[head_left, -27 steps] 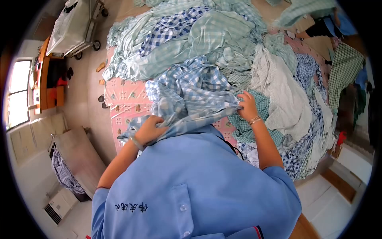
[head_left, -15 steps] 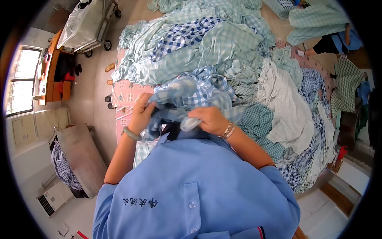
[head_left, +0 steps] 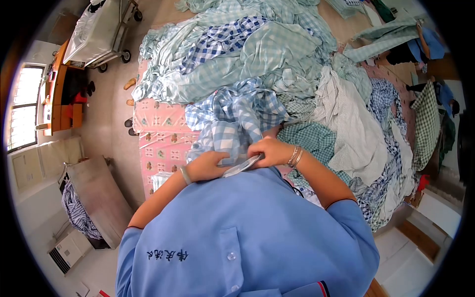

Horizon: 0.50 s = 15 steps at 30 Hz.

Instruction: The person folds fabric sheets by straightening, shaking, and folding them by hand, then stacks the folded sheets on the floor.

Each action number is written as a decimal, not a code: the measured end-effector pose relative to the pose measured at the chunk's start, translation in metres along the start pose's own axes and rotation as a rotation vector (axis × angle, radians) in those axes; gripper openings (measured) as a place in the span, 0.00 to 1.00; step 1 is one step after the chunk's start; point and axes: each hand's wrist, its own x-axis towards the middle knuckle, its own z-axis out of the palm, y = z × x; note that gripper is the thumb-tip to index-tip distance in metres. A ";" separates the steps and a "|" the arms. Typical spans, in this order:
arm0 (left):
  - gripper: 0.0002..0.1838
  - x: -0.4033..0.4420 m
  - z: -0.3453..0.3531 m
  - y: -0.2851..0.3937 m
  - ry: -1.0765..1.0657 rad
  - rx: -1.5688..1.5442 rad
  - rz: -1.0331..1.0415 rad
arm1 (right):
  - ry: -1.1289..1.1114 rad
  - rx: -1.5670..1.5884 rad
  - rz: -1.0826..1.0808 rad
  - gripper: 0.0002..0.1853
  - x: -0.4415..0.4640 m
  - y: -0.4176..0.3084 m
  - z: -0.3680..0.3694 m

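A light blue and white checked cloth (head_left: 225, 136) runs from the heap to my body. At its near edge, close to my blue shirt, my left hand (head_left: 207, 166) grips the cloth, its fingers partly hidden by the folds. My right hand (head_left: 269, 152) pinches the pale edge of the same cloth, just right of my left hand. Right of the checked cloth lies a green checked cloth (head_left: 309, 143), with a white cloth (head_left: 351, 128) beyond it.
Pale green cloths (head_left: 279, 47) are heaped ahead on a pink patterned surface (head_left: 161, 148). A wheeled cart (head_left: 96, 37) stands at upper left. Another person (head_left: 430, 44) handles cloth at upper right. A leaning board (head_left: 99, 193) is at left.
My hands were wide apart along the cloth, then rose and drew closer. Now they are lower and nearly together at my shirt, and the cloth is bunched between them and the heap.
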 end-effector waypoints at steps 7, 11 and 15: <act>0.16 0.001 -0.003 0.009 0.050 0.021 0.097 | -0.001 -0.498 0.207 0.09 -0.019 0.098 0.032; 0.20 0.002 -0.008 0.015 -0.007 0.042 0.043 | 0.036 -0.512 0.480 0.08 -0.037 0.156 0.048; 0.19 0.002 -0.002 -0.005 0.064 -0.029 0.140 | 0.442 0.144 0.555 0.08 -0.081 0.230 0.060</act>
